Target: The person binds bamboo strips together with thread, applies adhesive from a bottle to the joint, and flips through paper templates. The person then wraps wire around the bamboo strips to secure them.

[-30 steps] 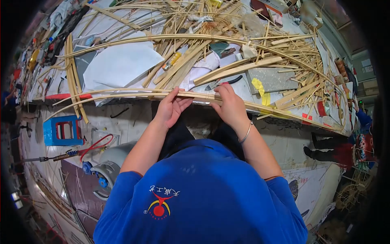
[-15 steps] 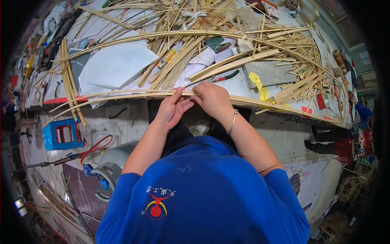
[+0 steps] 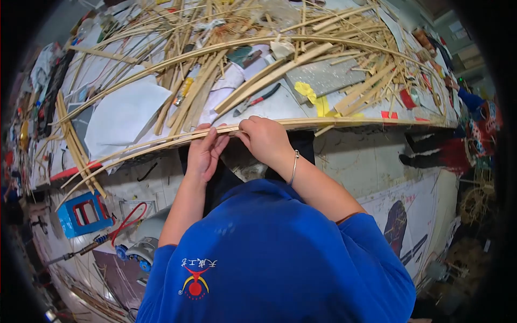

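Long, thin pale bamboo strips [image 3: 312, 123] run along the front edge of the bench and fan out into two ends on the left. My left hand [image 3: 204, 153] is closed around them from below, thumb on top, fingers curled. Just beside it, my right hand [image 3: 265, 141] pinches the same strips, its back facing up. The fingertips of both hands are partly hidden, so the exact contact there cannot be made out. Beyond my hands lies a pair of pliers [image 3: 258, 100] with red and black handles. A white sheet [image 3: 121, 116] rests to the left.
Loose bamboo pieces [image 3: 361, 40] pile up across the bench. A grey slab [image 3: 328, 79] and crumpled yellow material [image 3: 306, 92] lie right of the pliers. A blue frame-like object [image 3: 84, 214] and a gas cylinder [image 3: 145, 250] stand on the floor at left. Another person's legs [image 3: 439, 153] show at right.
The camera view has turned and shifted, so the bench appears tilted and moved left. Both hands remain on the strips, close together.
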